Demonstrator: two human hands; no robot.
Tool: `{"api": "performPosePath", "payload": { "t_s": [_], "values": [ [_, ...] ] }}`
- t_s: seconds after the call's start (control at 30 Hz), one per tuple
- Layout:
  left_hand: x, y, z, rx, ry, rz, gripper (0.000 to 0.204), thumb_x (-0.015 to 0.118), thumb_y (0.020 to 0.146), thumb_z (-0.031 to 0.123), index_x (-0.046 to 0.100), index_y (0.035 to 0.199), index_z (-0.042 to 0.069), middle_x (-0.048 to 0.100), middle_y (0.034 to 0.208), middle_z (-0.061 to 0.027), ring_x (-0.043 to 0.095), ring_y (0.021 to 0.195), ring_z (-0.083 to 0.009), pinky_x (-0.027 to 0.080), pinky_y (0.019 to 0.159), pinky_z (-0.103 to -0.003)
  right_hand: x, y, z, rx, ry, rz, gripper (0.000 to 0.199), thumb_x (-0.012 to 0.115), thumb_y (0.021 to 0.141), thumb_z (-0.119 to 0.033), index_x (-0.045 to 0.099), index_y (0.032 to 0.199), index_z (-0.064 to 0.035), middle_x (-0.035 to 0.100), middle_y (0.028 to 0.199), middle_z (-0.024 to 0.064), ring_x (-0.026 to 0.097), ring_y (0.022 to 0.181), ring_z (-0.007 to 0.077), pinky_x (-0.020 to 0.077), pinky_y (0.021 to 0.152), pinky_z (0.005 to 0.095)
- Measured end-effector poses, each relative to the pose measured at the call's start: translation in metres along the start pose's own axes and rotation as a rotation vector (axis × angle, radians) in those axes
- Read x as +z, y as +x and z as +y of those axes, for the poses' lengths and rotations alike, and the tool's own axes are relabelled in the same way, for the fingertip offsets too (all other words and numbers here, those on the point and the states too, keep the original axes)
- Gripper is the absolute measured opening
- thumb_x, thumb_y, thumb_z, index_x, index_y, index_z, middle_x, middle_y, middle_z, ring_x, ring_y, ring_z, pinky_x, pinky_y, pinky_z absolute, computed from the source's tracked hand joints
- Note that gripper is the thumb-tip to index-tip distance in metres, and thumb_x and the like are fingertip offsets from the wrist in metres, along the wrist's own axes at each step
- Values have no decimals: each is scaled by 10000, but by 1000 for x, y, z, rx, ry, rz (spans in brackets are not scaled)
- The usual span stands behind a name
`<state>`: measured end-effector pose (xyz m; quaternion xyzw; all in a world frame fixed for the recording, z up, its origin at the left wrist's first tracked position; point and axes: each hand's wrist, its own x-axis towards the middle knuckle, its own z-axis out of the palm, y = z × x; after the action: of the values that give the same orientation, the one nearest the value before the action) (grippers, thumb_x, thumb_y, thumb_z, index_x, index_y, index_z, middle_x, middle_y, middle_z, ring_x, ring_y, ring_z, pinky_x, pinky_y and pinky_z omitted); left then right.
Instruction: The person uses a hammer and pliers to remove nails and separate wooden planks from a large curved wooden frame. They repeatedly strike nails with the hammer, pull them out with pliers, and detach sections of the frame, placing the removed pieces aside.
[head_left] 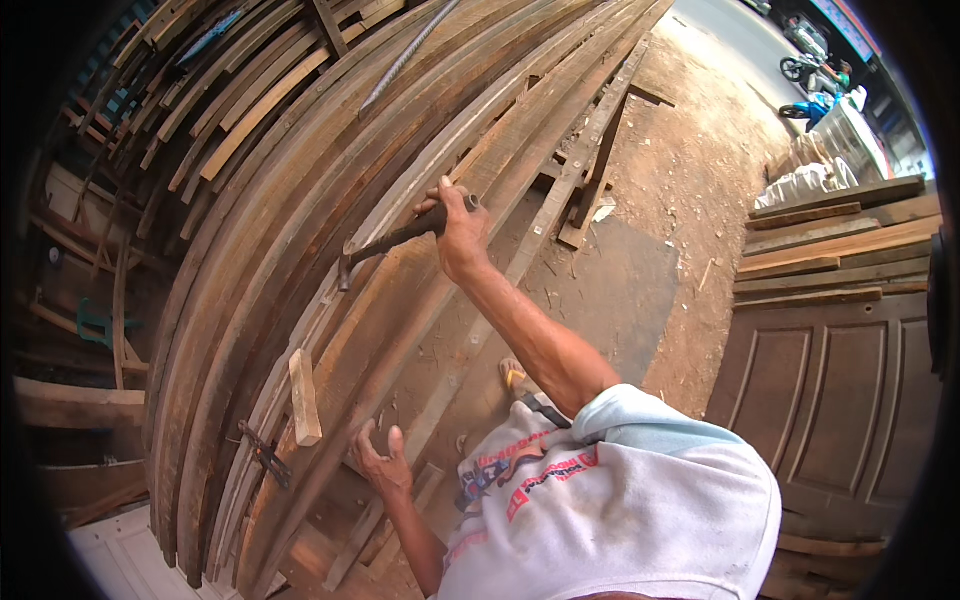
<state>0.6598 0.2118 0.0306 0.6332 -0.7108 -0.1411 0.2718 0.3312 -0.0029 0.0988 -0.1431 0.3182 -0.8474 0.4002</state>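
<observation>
My right hand (464,236) is wrapped round the handle of a hammer (395,238). The hammer's head hangs over the long wooden beams (300,230), and I cannot tell whether it touches them. Lower down, my left hand (384,462) holds nothing, its fingers apart, just right of the beams' edge. A short pale wood block (304,398) lies across the beams to the upper left of that hand. Farther left, dark pincers (266,456) rest on the beams.
A ribbed metal bar (408,58) lies on the far beams. More timber (265,95) is piled at the upper left. On the right, planks (840,240) sit above a panelled wooden door (815,390). Motorbikes (808,70) stand by the road. My sandalled foot (512,375) is on the ground.
</observation>
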Motion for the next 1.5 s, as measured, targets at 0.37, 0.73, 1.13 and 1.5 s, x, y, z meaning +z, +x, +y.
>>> {"api": "performPosePath", "payload": {
  "t_s": [0.37, 0.73, 1.13, 1.5],
  "values": [
    [31, -17, 25, -362, 188, -540, 657, 884, 757, 269, 659, 1356, 117, 654, 1333, -194, 602, 1258, -414, 471, 1059, -525, -74, 20, -47, -384, -1132, -45, 646, 773, 937, -492, 615, 1293, 23, 630, 1254, 234, 643, 1142, 332, 531, 983, 475],
    [77, -84, 63, -294, 432, -68, 949, 930, 612, 164, 554, 1483, 207, 529, 1388, -107, 516, 1323, -358, 372, 1080, -571, -159, 23, -63, -293, -1414, -150, 460, 684, 1015, -359, 626, 1271, 19, 657, 1202, 246, 641, 1166, 397, 515, 995, 468],
    [88, -95, 63, -363, 308, 31, 1045, 969, 616, 146, 469, 1527, 257, 472, 1449, -91, 433, 1391, -349, 303, 1160, -562, -200, 13, -49, -430, -1645, -381, 341, 660, 1014, -369, 745, 1113, -54, 747, 1033, 173, 669, 1009, 373, 490, 929, 468],
    [93, -112, 77, -414, 204, 98, 923, 849, 828, 339, 360, 1590, 163, 330, 1627, -109, 226, 1568, -313, 135, 1305, -505, -201, 26, -49, -403, -1839, -704, 549, 567, 999, -570, 761, 1134, -74, 763, 1022, 222, 692, 1015, 445, 466, 975, 500]
  ]
}}
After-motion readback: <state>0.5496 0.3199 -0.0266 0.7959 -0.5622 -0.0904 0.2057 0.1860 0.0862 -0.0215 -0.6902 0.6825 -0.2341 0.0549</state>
